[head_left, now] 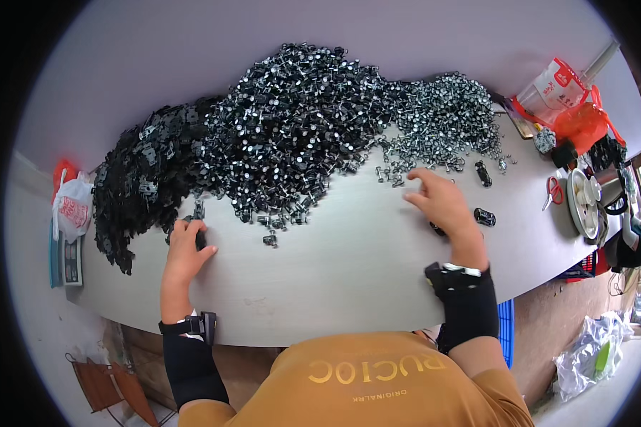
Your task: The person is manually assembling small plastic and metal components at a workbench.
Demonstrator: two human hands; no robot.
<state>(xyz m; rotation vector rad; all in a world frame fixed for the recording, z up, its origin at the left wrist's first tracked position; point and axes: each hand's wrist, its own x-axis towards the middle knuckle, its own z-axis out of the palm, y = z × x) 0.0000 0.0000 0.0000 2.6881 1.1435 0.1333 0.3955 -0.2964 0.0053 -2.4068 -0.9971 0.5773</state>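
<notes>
My left hand point(184, 252) rests on the table by the flat black plastic pieces point(146, 167), its fingers curled over a small black plastic part point(201, 239). Just beyond its fingertips lies a dark chassis-like piece point(199, 208). My right hand point(440, 203) hovers, thumb and forefinger apart, at the near edge of a heap of small silvery wheel-and-axle pieces point(449, 110); I see nothing between its fingers. A dark object point(438, 229) shows partly under that hand. Two small black toy cars point(483, 174) lie to its right.
A tall mound of black parts with shiny wheels point(299, 121) fills the table's back middle. At right are red scissors point(553, 192), a round white tray point(582, 203) and a red-and-white bag point(554, 89). A white plastic bag point(73, 206) sits at the left end.
</notes>
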